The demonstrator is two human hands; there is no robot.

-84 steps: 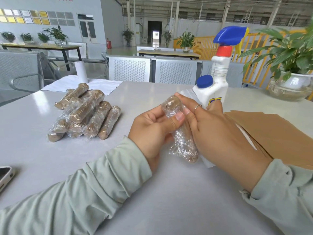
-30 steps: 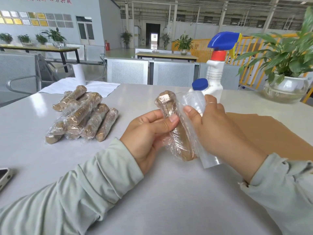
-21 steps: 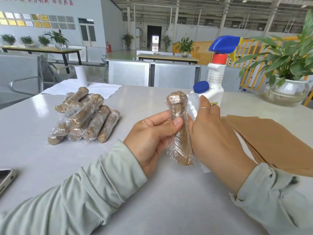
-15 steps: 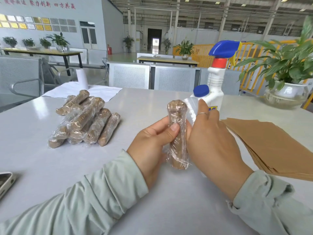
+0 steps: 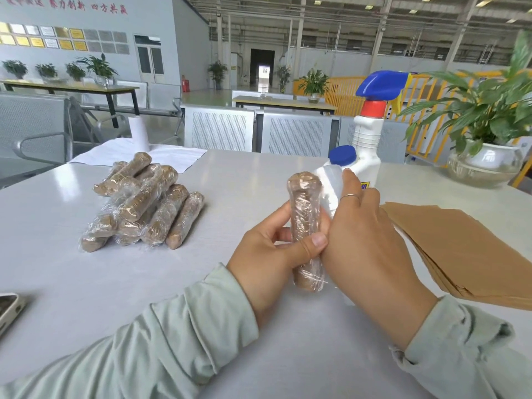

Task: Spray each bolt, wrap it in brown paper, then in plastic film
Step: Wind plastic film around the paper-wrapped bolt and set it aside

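A bolt wrapped in brown paper and clear plastic film (image 5: 305,214) stands nearly upright over the grey table (image 5: 259,174). My left hand (image 5: 270,254) grips its lower shaft, thumb across the front. My right hand (image 5: 365,240) lies against its right side with the fingers extended along the film; a ring shows on one finger. A loose flap of film (image 5: 331,185) sticks out behind the bolt's head. A pile of several wrapped bolts (image 5: 146,205) lies to the left. The white spray bottle (image 5: 370,139) with a blue trigger stands behind my right hand.
A stack of brown paper sheets (image 5: 466,249) lies at the right. A potted plant in a glass bowl (image 5: 486,162) stands at the far right. A white sheet and film roll (image 5: 138,136) sit at the back left. A phone (image 5: 8,309) lies at the left edge.
The bolt has been turned more upright and brought lower toward the table. My left thumb has slid down to the lower shaft, and my right hand has smoothed the film against the bolt's side.
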